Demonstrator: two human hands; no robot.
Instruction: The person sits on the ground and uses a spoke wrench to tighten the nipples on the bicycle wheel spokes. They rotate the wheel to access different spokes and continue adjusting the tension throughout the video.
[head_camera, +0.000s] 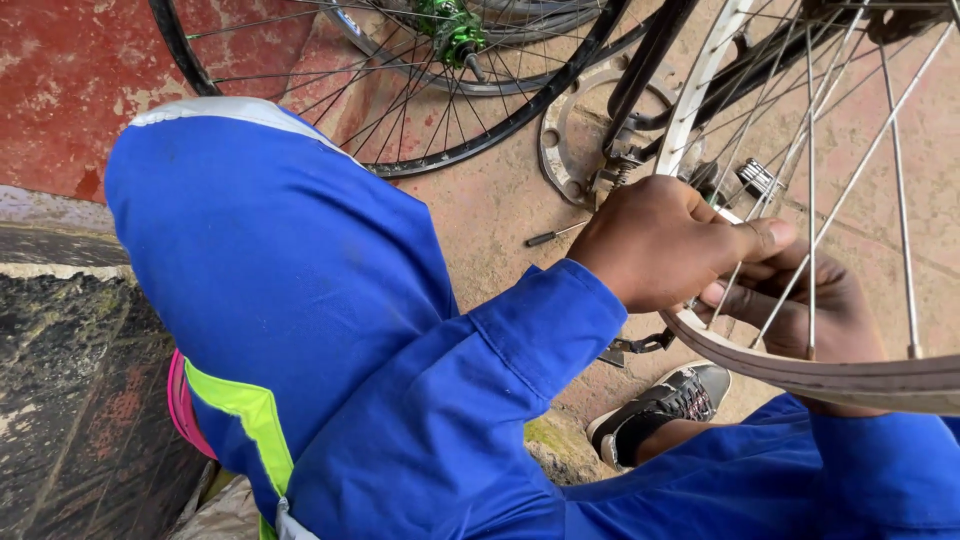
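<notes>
Two hands are on one pale wheel rim (800, 375) at the right of the scene. Left hand (665, 245) sits above it, fingers curled shut with the thumb pressed flat along a spoke (790, 165). Right hand (815, 310) is under the left, behind the spokes, fingers curled; its grip can't be made out. That spoke runs up and away to the far right from the left thumb. One screwdriver (553, 236) lies on the ground, one black shoe (665, 405) nearer, two dark wheels (400, 110) far left.
</notes>
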